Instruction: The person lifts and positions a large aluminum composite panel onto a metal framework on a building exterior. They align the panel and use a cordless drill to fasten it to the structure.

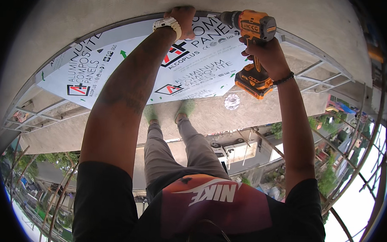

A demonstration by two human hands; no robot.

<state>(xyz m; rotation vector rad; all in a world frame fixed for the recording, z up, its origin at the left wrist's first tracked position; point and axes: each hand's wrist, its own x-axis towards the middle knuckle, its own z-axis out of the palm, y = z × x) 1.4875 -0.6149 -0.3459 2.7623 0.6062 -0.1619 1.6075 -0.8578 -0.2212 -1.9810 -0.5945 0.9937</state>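
A white-faced aluminium composite panel point(208, 72), covered in print and green arrows, spreads out in front of me against a metal frame point(317, 65). My left hand point(183, 20), with a pale watch on its wrist, grips the panel's far upper edge, fingers bent over it and thumb on the face. In my right hand point(268, 55) is an orange and black cordless drill point(252, 25), held by its handle with the battery at the bottom. Its chuck points left toward the panel's upper edge, close to my left hand. Whether the tip touches anything is too small to tell.
Beyond the panel's edge rises a grey concrete surface point(120, 16). My feet in green clogs point(185, 107) stand on a concrete ledge point(262, 110) near a round shiny piece point(232, 102). Scaffold poles point(353, 169) flank me, and a white truck point(240, 151) stands far below.
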